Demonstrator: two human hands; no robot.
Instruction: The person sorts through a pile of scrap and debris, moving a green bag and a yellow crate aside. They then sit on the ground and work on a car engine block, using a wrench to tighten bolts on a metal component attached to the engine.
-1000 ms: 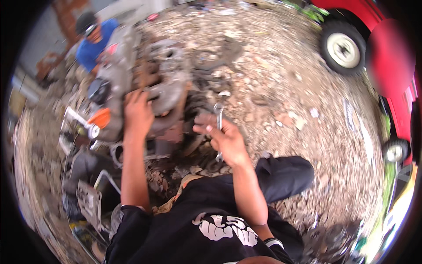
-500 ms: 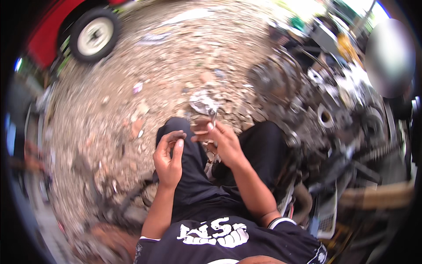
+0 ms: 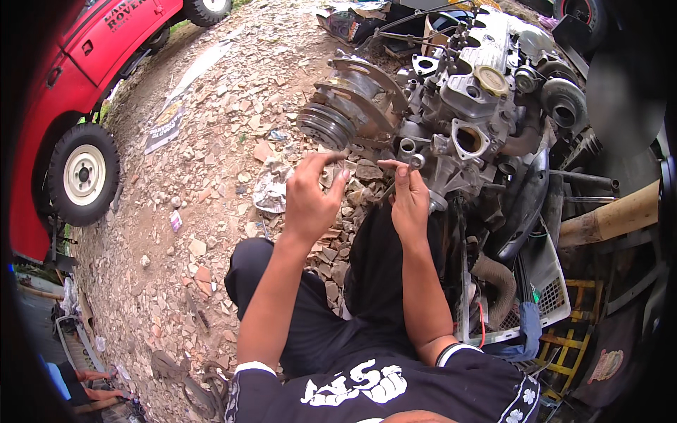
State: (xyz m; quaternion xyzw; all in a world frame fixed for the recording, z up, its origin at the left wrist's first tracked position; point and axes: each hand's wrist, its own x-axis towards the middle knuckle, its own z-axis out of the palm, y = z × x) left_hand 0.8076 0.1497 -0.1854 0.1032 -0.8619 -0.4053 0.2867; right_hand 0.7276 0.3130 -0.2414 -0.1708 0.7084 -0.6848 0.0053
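My left hand (image 3: 314, 197) is raised in front of the engine (image 3: 479, 106), its fingers curled and thumb toward the index finger; what it holds, if anything, I cannot make out. My right hand (image 3: 409, 204), just right of it, is closed on a wrench, largely hidden by the fingers and hard to separate from the metal behind. A ribbed pulley assembly (image 3: 328, 123) sits beyond my hands, with a crumpled pale rag (image 3: 270, 185) on the stones just left of them.
A red off-road vehicle (image 3: 53, 106) stands at left on rubble. A co-worker's arms (image 3: 95, 381) show at lower left. A plastic crate (image 3: 550, 282) with hoses, a bamboo pole (image 3: 606, 218) and a yellow grate (image 3: 571, 338) lie to my right.
The view has swung round from the engine with the blue-shirted co-worker to this engine. Both my hands have come up close together before it, my right still with the wrench.
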